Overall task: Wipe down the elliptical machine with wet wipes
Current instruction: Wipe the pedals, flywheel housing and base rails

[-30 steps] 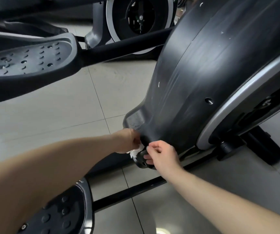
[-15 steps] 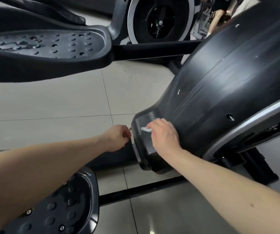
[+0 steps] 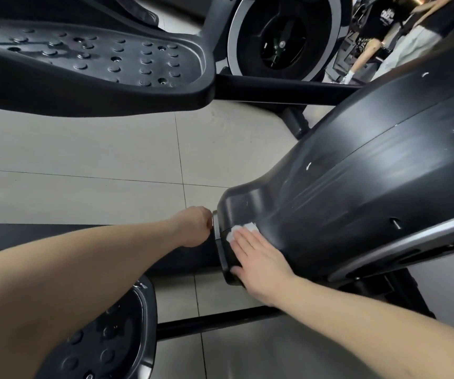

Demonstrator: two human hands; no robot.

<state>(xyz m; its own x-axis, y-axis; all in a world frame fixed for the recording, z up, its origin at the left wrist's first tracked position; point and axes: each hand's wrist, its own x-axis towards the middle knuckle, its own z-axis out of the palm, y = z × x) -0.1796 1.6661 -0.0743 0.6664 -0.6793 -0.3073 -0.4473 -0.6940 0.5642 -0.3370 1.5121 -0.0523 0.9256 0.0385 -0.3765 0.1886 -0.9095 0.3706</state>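
Note:
The elliptical's black flywheel housing [image 3: 371, 192] fills the right side, with faint wet streaks on its surface. My right hand [image 3: 258, 258] lies flat with straight fingers on the housing's lower front corner and presses a white wet wipe [image 3: 241, 230] against it. My left hand [image 3: 195, 228] is at the housing's front edge, its fingers curled by a small metal part there; what it grips is hidden.
One black studded pedal [image 3: 97, 64] hangs at upper left, another [image 3: 105, 337] lies at lower left. A black rail [image 3: 215, 321] crosses the tiled floor [image 3: 97, 165]. A second machine's wheel [image 3: 280, 36] and a standing person [image 3: 379, 31] are behind.
My right hand rose from under the housing's bottom tip onto its front corner and flattened over the wipe. The left hand stayed at the front edge. The view tilted up.

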